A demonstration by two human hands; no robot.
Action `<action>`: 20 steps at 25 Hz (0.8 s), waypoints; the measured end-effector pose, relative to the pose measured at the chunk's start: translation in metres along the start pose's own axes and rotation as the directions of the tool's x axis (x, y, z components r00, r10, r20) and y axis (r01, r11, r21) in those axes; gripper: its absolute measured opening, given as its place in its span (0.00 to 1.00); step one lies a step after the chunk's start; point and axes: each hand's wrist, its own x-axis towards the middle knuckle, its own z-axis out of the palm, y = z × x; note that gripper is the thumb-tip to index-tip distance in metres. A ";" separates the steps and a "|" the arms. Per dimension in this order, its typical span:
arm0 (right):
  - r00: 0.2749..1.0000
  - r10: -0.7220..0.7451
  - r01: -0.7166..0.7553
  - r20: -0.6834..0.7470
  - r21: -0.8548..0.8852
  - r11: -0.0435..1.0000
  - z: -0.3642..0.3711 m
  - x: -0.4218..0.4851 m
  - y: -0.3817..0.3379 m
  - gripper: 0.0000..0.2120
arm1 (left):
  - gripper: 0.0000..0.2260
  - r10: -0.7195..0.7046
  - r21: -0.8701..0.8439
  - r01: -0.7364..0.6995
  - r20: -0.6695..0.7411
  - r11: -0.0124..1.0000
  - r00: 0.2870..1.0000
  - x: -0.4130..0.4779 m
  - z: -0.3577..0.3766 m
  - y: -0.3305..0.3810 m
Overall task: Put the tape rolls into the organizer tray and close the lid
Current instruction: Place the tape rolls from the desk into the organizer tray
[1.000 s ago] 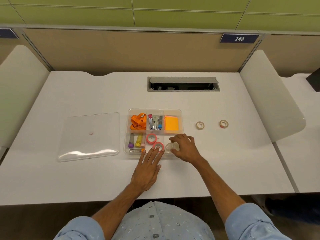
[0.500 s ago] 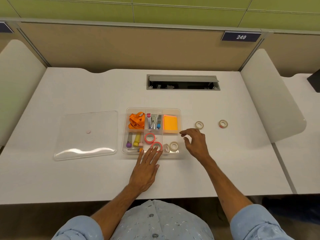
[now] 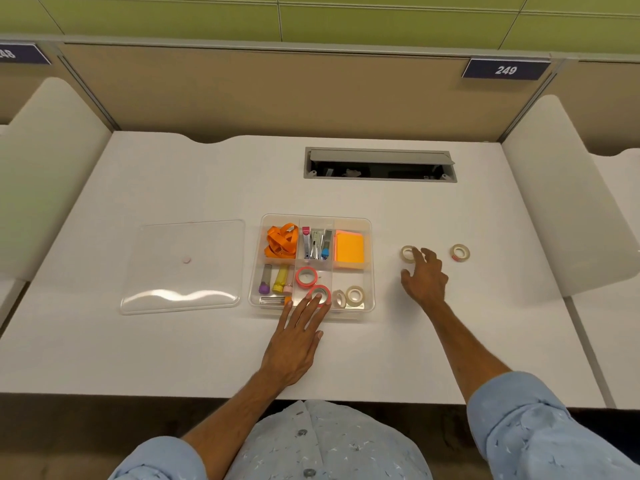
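The clear organizer tray (image 3: pixel 371 265) sits mid-desk with its flat clear lid (image 3: pixel 181 266) lying to its left. Inside the tray are two pink tape rolls (image 3: pixel 306 276) (image 3: pixel 322 293) and two clear rolls (image 3: pixel 355 295) (image 3: pixel 340 298). On the desk to the right lie a beige tape roll (image 3: pixel 407 253) and another roll (image 3: pixel 460 252) farther right. My left hand (image 3: pixel 298 337) lies flat, fingertips over the tray's near edge by a pink roll. My right hand (image 3: pixel 426 277) is open, fingers spread, fingertips at the beige roll.
The tray also holds an orange strap (image 3: pixel 281 240), staplers (image 3: pixel 316 244), orange sticky notes (image 3: pixel 349 249) and markers (image 3: pixel 273 284). A cable hatch (image 3: pixel 380 165) is set in the desk behind. Curved white side panels (image 3: pixel 568 188) flank the desk.
My right hand let go of a clear roll in the tray's front right compartment, then moved right, out to the beige roll on the desk. My left hand stayed put.
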 end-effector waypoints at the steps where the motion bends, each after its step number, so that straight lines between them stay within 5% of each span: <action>1: 1.000 -0.003 0.004 0.026 -0.043 0.999 0.000 0.003 0.002 0.28 | 0.27 -0.005 0.005 0.005 0.004 1.000 1.000 0.000 0.000 0.000; 10: 0.995 -0.080 0.070 -0.051 -0.179 0.981 0.018 -0.021 0.012 0.27 | 0.27 -0.033 0.010 0.033 0.023 0.999 0.999 0.002 0.001 0.003; 16: 0.992 -0.108 0.092 -0.067 -0.210 0.973 0.027 -0.035 0.015 0.15 | 0.27 -0.032 0.005 0.032 0.020 0.999 0.999 0.000 -0.001 0.003; 20: 0.978 -0.085 0.076 -0.193 -0.054 0.996 0.026 -0.041 0.006 0.13 | 0.27 -0.019 0.007 0.019 0.016 1.000 1.000 0.000 -0.001 0.002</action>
